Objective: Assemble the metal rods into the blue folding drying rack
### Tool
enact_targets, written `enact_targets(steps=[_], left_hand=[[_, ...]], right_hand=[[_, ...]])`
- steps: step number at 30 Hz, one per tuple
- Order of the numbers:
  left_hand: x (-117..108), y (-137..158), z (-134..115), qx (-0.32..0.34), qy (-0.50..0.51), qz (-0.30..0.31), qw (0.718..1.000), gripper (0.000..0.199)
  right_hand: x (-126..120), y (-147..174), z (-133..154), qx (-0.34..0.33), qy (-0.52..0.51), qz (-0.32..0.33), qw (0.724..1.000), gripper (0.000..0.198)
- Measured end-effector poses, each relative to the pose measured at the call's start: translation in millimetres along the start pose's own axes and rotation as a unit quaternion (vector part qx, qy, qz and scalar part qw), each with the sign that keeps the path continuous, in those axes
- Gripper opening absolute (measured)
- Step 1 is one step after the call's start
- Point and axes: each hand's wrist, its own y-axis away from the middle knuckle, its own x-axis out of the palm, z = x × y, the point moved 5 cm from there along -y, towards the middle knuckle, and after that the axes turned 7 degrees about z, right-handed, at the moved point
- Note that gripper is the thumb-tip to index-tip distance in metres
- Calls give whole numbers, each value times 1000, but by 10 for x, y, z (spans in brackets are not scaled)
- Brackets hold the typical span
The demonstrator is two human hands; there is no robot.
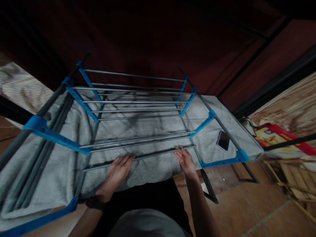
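A grey metal rod point(153, 155) lies across in front of me, its ends near the side tubes of a rack frame. My left hand point(119, 169), palm down and wearing a dark wristband, is closed over the rod left of its middle. Toward the right end, my right hand point(185, 161) holds the same rod between thumb and fingers, palm turned up. Beyond them stands the partly built rack, with dark side tubes point(223, 126), blue plastic brackets point(204, 123) and several crosswise rods point(138, 141). Lower blue brackets point(222, 162) sit at both near corners.
The rack rests on a grey fleecy blanket point(148, 128). Several loose tubes point(40, 164) lie on the left. A phone point(223, 141) lies on the right. Farther right are a red and yellow package point(278, 136) and a wooden slatted piece point(296, 177) above the tiled floor.
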Motion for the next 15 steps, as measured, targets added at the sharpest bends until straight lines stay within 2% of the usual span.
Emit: enact_targets(steps=[6,12,15], left_hand=[[-12,77,169,-3,22,-33,999,36],[-61,46,250,-32,30,5,999,41],[-69,50,277,-32,23,4,999,41]], right_hand=[[-72,-55,152,-17,-25,-43,999,21],[-152,-76,314,-39,-42,-78,995,18],[-196,-87,344,-43,-48,-95,993,18]])
